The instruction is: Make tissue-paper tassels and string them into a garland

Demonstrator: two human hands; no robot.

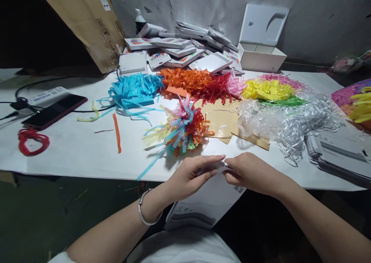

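Observation:
A white printed card sheet, perhaps a flattened box, slants down from the table's front edge toward my lap. My left hand grips its upper edge between straightened fingers and thumb. Close beside it, my right hand pinches the same edge with curled fingers; the fold between the hands is partly hidden. Just beyond my left hand lies a multicoloured paper tassel bundle with a thin string. Flat brown card pieces lie behind my hands.
Paper fringe piles in blue, orange and yellow line the table. Silvery string and stacked printed cards are right. A phone lies left. Thin white boxes and an open box stand behind.

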